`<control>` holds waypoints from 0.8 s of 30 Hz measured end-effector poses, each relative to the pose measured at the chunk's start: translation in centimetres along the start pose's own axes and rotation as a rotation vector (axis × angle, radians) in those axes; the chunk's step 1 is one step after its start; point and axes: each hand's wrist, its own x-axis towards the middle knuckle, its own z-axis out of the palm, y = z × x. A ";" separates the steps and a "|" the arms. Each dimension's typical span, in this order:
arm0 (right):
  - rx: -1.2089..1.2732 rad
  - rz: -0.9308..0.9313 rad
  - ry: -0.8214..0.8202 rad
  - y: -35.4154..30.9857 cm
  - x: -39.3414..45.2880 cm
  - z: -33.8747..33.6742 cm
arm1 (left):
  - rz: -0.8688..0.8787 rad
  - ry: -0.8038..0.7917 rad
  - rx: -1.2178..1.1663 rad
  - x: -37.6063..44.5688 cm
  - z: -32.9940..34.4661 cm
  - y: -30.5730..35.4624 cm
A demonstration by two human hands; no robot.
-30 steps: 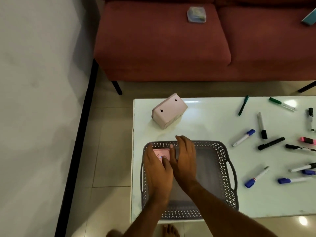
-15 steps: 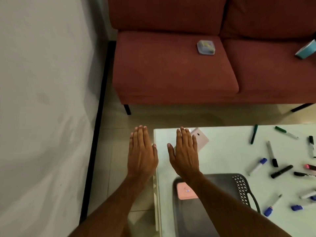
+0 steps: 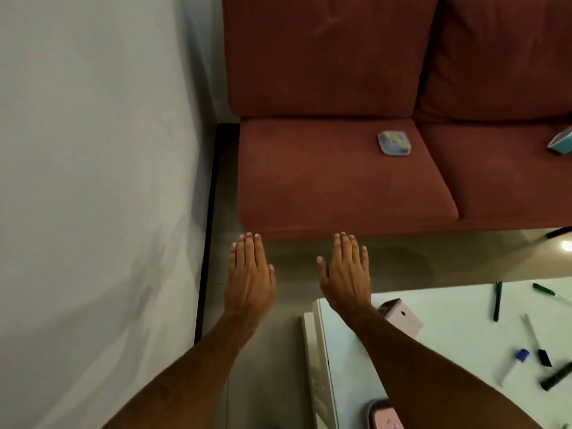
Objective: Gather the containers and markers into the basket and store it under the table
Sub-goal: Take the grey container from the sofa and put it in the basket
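Observation:
My left hand (image 3: 249,275) and my right hand (image 3: 346,272) are stretched out flat, palms down, over the floor in front of the sofa, holding nothing. A pink box (image 3: 402,315) lies on the white table (image 3: 458,345), partly hidden by my right forearm. At the bottom edge a corner of the grey basket (image 3: 371,405) shows, with a pink container (image 3: 385,419) inside it. Several markers lie on the table at the right, among them a green one (image 3: 497,300), a blue-capped one (image 3: 514,365) and a black one (image 3: 556,376). A clear lidded container (image 3: 394,143) rests on the sofa seat.
The red sofa (image 3: 325,181) stands beyond the table, with a teal object (image 3: 561,144) at its right edge. A grey wall (image 3: 93,181) with a black skirting runs along the left. Tiled floor (image 3: 278,351) lies between wall, sofa and table.
The view has swung up and left from the basket toward the sofa. Both hands left the pink container in the basket and now reach forward, flat, over the floor.

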 end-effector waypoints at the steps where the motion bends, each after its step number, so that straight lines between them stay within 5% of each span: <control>1: 0.008 0.011 0.011 -0.2 1.2 -0.5 | 0.005 -0.001 -0.010 1.3 -0.2 0.2; 12: 0.035 0.060 0.048 0.7 19.5 -1.0 | 0.051 0.018 -0.069 20.4 1.1 4.5; 24: 0.036 0.204 0.079 10.6 38.2 1.2 | 0.160 -0.045 -0.106 38.5 7.1 12.8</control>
